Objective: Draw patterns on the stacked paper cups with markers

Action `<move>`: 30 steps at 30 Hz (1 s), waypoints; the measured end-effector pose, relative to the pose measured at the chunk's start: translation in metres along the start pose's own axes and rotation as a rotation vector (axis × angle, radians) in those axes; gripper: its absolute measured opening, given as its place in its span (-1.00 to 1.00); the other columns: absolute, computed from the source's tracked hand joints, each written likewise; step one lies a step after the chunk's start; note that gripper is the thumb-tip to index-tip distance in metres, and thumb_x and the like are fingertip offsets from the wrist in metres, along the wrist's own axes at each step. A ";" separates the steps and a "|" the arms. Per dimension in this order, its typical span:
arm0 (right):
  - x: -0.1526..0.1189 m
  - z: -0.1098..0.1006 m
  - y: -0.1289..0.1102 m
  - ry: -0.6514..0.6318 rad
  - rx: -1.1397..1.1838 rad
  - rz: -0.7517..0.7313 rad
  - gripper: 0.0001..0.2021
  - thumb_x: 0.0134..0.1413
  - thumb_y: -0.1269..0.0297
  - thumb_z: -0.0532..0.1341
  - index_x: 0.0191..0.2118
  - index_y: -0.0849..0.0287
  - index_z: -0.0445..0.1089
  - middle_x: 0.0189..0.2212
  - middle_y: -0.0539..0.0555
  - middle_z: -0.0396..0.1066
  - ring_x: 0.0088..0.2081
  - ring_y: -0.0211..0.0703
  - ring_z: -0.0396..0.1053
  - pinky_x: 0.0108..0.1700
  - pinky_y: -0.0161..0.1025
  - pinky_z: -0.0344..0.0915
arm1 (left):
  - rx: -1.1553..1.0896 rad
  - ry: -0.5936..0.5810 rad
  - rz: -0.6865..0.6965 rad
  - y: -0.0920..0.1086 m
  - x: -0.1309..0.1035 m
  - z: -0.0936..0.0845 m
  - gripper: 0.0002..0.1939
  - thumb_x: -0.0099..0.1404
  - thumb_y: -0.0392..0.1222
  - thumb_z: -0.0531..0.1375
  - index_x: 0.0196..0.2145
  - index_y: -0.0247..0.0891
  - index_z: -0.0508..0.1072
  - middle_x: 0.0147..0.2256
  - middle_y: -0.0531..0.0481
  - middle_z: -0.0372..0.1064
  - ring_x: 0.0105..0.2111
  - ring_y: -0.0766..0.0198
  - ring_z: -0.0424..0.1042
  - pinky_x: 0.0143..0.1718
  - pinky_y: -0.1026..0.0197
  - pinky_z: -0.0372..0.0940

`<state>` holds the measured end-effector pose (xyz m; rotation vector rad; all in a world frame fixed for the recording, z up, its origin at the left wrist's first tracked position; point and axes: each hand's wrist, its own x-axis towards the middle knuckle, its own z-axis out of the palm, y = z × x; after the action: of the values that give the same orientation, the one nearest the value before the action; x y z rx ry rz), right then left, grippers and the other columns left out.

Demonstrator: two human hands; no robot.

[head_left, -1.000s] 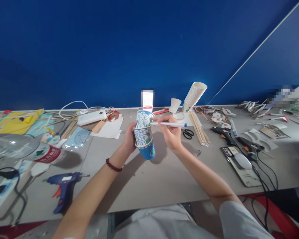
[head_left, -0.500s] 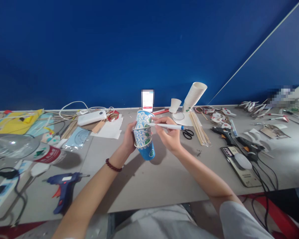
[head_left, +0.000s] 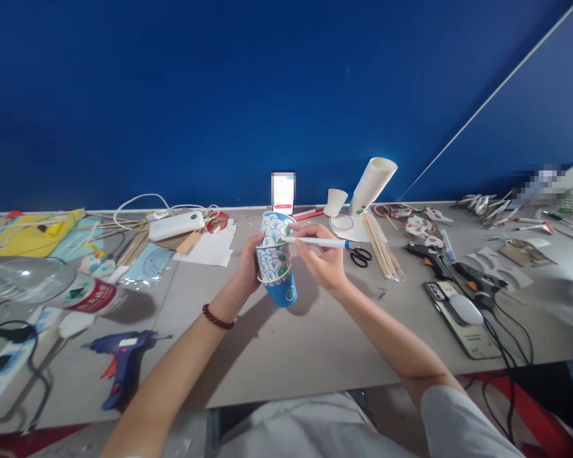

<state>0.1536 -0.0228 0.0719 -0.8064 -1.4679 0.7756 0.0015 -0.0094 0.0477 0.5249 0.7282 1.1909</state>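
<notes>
My left hand (head_left: 249,264) is wrapped round the left side of several blue-and-white patterned paper cups (head_left: 274,262), stacked one into another. They are held tilted above the table, and the lowest one shows a solid blue body with a green round mark. Between the fingers of my right hand (head_left: 322,254) is a white marker pen (head_left: 325,242) with a blue end. Its tip points left and meets the upper part of the cups; whether it touches the surface I cannot tell. Just behind the pen's blue end lie black-handled scissors (head_left: 361,256) on the table.
At the left are a blue glue gun (head_left: 127,359), a water bottle (head_left: 52,286) and a power strip (head_left: 9,375). A lit phone (head_left: 283,192) leans on the wall. Tall white cups (head_left: 375,184), wooden sticks (head_left: 382,248), more glue guns (head_left: 480,283) and another phone (head_left: 461,324) stand or lie rightward.
My hands, the cups and the pen have hardly moved. At the far right edge, part of another person's hand has come into view.
</notes>
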 end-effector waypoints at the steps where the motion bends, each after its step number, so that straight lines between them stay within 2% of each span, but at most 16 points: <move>1: 0.000 0.000 0.000 -0.001 -0.005 0.000 -0.95 0.10 0.38 0.22 -0.32 0.07 0.38 -0.36 0.02 0.48 0.03 0.01 0.47 -0.05 -0.06 0.40 | 0.003 0.002 0.004 0.000 0.000 0.000 -0.68 0.13 0.02 0.19 -0.33 -0.31 0.51 -0.47 -0.09 0.55 -0.49 0.10 0.54 -0.41 0.14 0.42; 15: 0.000 -0.001 0.000 0.015 -0.005 0.010 -0.92 0.08 0.40 0.22 -0.32 0.06 0.38 -0.37 0.00 0.46 0.02 0.01 0.48 -0.05 -0.04 0.41 | 0.050 0.024 0.008 0.001 -0.001 0.001 -0.67 0.10 0.03 0.21 -0.33 -0.31 0.52 -0.46 -0.09 0.56 -0.48 0.09 0.55 -0.40 0.13 0.43; 30: 0.000 0.000 -0.001 0.019 0.020 0.019 -0.92 0.04 0.42 0.21 -0.40 0.07 0.35 -0.45 -0.02 0.43 -0.04 0.01 0.51 -0.01 -0.01 0.40 | 0.041 -0.020 0.001 0.001 -0.001 -0.002 -0.68 0.15 0.03 0.19 -0.34 -0.31 0.52 -0.48 -0.09 0.55 -0.50 0.11 0.53 -0.41 0.13 0.41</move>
<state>0.1541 -0.0235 0.0723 -0.8117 -1.4354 0.7939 -0.0006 -0.0099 0.0474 0.5711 0.7362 1.1723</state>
